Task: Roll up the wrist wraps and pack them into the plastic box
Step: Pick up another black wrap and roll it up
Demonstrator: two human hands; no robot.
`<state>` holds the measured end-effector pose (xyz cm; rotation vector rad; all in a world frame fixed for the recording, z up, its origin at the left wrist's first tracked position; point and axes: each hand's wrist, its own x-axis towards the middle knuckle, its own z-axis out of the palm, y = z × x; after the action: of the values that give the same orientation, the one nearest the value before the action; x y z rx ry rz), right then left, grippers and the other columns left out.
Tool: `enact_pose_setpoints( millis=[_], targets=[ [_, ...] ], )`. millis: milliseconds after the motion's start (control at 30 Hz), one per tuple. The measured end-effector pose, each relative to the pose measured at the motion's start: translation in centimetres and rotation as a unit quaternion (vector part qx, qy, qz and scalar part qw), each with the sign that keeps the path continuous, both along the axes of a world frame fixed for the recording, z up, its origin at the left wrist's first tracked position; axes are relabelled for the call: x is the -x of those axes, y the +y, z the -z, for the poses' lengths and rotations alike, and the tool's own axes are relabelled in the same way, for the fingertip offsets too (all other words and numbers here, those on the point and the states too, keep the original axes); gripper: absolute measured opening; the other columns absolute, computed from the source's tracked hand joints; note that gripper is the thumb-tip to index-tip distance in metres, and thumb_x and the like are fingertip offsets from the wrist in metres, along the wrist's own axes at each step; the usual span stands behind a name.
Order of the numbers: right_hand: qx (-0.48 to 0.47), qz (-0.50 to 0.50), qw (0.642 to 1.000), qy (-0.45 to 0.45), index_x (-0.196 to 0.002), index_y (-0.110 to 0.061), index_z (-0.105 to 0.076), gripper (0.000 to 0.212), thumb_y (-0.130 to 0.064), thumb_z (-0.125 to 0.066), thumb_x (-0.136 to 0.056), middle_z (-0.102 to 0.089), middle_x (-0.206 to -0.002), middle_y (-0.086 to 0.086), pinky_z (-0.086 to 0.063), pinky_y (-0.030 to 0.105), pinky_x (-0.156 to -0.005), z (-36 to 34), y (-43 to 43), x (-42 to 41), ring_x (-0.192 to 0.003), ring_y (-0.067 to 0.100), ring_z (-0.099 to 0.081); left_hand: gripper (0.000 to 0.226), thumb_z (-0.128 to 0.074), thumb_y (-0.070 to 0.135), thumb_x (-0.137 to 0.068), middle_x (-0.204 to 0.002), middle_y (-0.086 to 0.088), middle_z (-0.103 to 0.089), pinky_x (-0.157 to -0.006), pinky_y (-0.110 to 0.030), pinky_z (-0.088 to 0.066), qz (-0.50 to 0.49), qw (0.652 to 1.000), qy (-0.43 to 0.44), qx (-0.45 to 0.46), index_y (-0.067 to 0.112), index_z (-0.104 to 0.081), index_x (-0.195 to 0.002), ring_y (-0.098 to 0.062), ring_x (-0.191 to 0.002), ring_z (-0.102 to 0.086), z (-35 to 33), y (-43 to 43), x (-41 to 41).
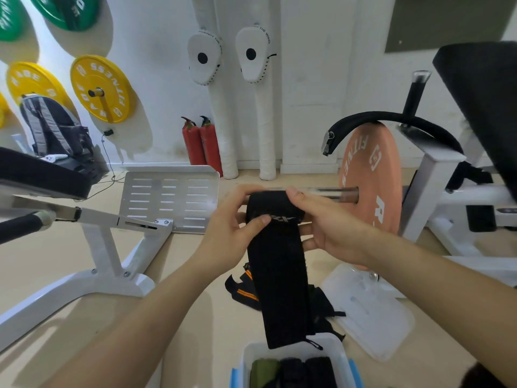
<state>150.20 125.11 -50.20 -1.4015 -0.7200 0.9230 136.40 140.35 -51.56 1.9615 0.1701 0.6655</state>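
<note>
Two hands on one wrap. The left hand (232, 231) pinches the black wrist wrap (279, 275) near its top end, thumb pressed on the front by the logo, fingers curled behind. Below it, loose wraps (246, 292) lie on the floor, one orange-striped, not yet rolled. The held wrap hangs straight down, its tail end just over the rim of the plastic box (249, 357), where three rolls (264, 372) sit side by side. The right hand (330, 222) grips the top edge from the other side, thumb over the fold. The box lid (369, 312) lies on the floor to the right, off the box.

My reading: the roll is barely begun. Risks I note:
- With the wrap held in the air, a slack first turn would make a fat roll that may not fit beside the three.
- Uneven thumb pressure would skew it into a cone.
- The dangling tail could catch on the box rim and drag.
</note>
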Motion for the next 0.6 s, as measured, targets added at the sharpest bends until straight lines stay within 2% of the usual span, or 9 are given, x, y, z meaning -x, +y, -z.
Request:
enact_pose_setpoints(
  millis=[100, 167, 300, 367, 467, 533, 600],
  targets=[
    [-0.021, 0.007, 1.0, 0.005, -0.105, -0.026, -0.076, 0.03, -0.048, -0.064, -0.089, -0.074, -0.108, 0.005, -0.061, 0.046, -0.084, 0.2, -0.1, -0.1, -0.098, 0.026, -0.073, 0.041, -0.07, 0.009, -0.095, -0.118, 0.011, -0.067, -0.103, -0.045, -0.054, -0.001, 1.0, 0.001, -0.013, 0.036, -0.06, -0.124, -0.017, -0.117, -0.064, 0.0, -0.3, 0.0],
    [-0.034, 0.015, 0.999, 0.006, -0.106, -0.024, -0.075, 0.031, -0.046, -0.067, -0.085, -0.074, -0.107, 0.004, -0.06, 0.042, -0.082, 0.3, 0.0, -0.3, -0.096, 0.022, -0.073, 0.044, -0.075, 0.015, -0.091, -0.121, 0.012, -0.066, -0.102, -0.044, -0.055, 0.001, 1.0, 0.006, 0.005, 0.039, -0.06, -0.124, -0.017, -0.117, -0.064, -0.1, -0.4, 0.0],
    [-0.06, 0.021, 0.998, -0.003, -0.109, -0.022, -0.074, 0.033, -0.039, -0.072, -0.082, -0.073, -0.109, 0.008, -0.06, 0.043, -0.085, 0.6, 0.1, -0.5, -0.1, 0.026, -0.071, 0.047, -0.079, 0.034, -0.082, -0.129, 0.0, -0.064, -0.09, -0.045, -0.061, 0.008, 0.99, 0.048, 0.136, 0.038, -0.063, -0.126, -0.023, -0.113, -0.07, -0.2, -0.6, 0.0],
    [-0.076, 0.025, 0.997, -0.012, -0.114, -0.019, -0.072, 0.036, -0.032, -0.075, -0.081, -0.073, -0.111, 0.013, -0.06, 0.044, -0.087, 0.7, 0.0, -0.6, -0.103, 0.028, -0.071, 0.038, -0.073, 0.042, -0.091, -0.126, -0.002, -0.069, -0.087, -0.044, -0.062, 0.008, 0.975, 0.09, 0.204, 0.032, -0.065, -0.126, -0.025, -0.11, -0.072, -0.6, -0.7, -0.1],
    [-0.094, 0.025, 0.994, -0.043, -0.122, -0.016, -0.069, 0.038, -0.014, -0.076, -0.085, -0.072, -0.116, 0.017, -0.06, 0.04, -0.086, 1.0, 0.0, -0.6, -0.106, 0.028, -0.072, 0.044, -0.059, 0.059, -0.094, -0.118, -0.001, -0.074, -0.081, -0.04, -0.062, -0.005, 0.962, 0.166, 0.218, 0.029, -0.064, -0.125, -0.026, -0.1, -0.076, -1.0, -0.8, -0.1],
    [-0.093, 0.021, 0.992, -0.078, -0.126, -0.016, -0.066, 0.042, -0.007, -0.076, -0.086, -0.07, -0.122, 0.016, -0.059, 0.041, -0.092, 1.2, -0.1, -0.7, -0.109, 0.03, -0.071, 0.045, -0.061, 0.058, -0.093, -0.114, -0.002, -0.074, -0.079, -0.038, -0.062, -0.007, 0.961, 0.175, 0.214, 0.028, -0.063, -0.126, -0.025, -0.097, -0.077, -0.9, -0.7, -0.2],
    [-0.08, 0.024, 0.988, -0.128, -0.132, -0.019, -0.061, 0.051, -0.006, -0.077, -0.085, -0.068, -0.127, 0.008, -0.057, 0.04, -0.098, 1.3, -0.2, -0.7, -0.112, 0.028, -0.069, 0.04, -0.066, 0.048, -0.094, -0.114, -0.002, -0.074, -0.078, -0.036, -0.062, -0.001, 0.963, 0.154, 0.221, 0.028, -0.061, -0.128, -0.023, -0.098, -0.076, -0.8, -0.7, -0.1]
  ],
)
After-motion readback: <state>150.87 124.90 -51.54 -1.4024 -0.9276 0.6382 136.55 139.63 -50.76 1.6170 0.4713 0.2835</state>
